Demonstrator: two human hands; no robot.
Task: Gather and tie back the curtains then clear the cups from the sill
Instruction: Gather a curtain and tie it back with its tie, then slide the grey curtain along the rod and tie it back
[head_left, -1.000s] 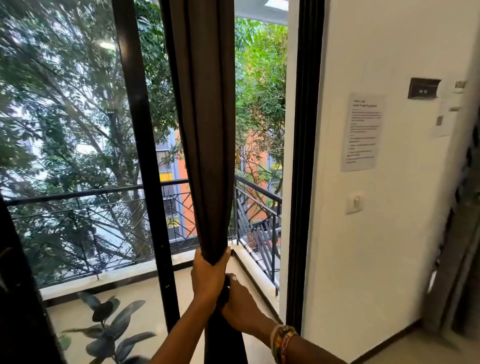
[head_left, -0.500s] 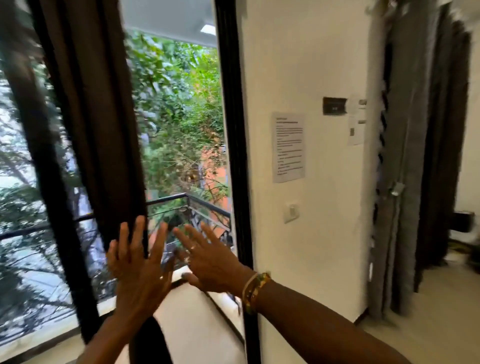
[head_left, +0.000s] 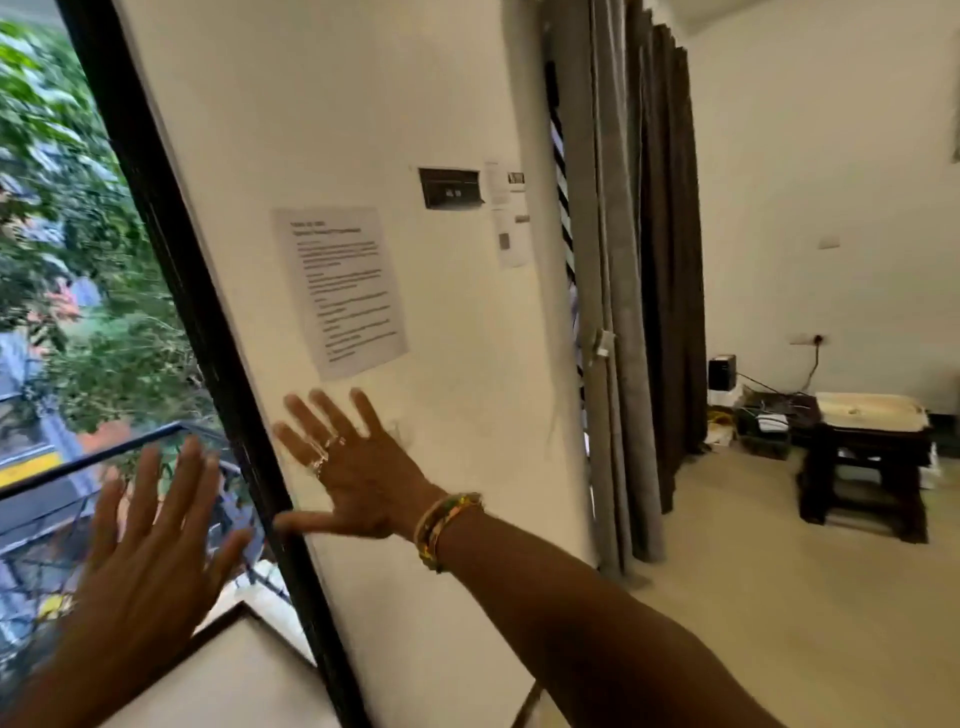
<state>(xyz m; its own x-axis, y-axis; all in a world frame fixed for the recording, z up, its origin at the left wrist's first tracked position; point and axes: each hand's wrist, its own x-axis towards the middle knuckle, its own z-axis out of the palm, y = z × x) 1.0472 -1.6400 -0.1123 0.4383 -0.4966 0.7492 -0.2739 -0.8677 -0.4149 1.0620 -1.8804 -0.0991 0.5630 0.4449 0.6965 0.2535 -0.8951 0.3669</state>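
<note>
My left hand (head_left: 150, 540) is raised with fingers spread in front of the window glass at the lower left, holding nothing. My right hand (head_left: 353, 467), with rings and a bracelet, is spread open in front of the white wall (head_left: 322, 114) beside the black window frame (head_left: 208, 332). A second pair of curtains, grey (head_left: 608, 270) and dark brown (head_left: 670, 270), hangs loose at the wall's far corner to the right. The brown curtain I held a moment ago is out of view. No cups or sill are visible.
A printed sheet (head_left: 340, 291) and a dark switch panel (head_left: 449, 187) are on the wall. A dark wooden stool (head_left: 867, 467) with a pale cushion stands at the right, with cables and a small black box (head_left: 722, 371) behind it. A balcony railing (head_left: 93, 462) lies outside the glass.
Both hands have let go of the brown curtain and opened with fingers spread. My view has swung right, from the window to the wall and the second curtains.
</note>
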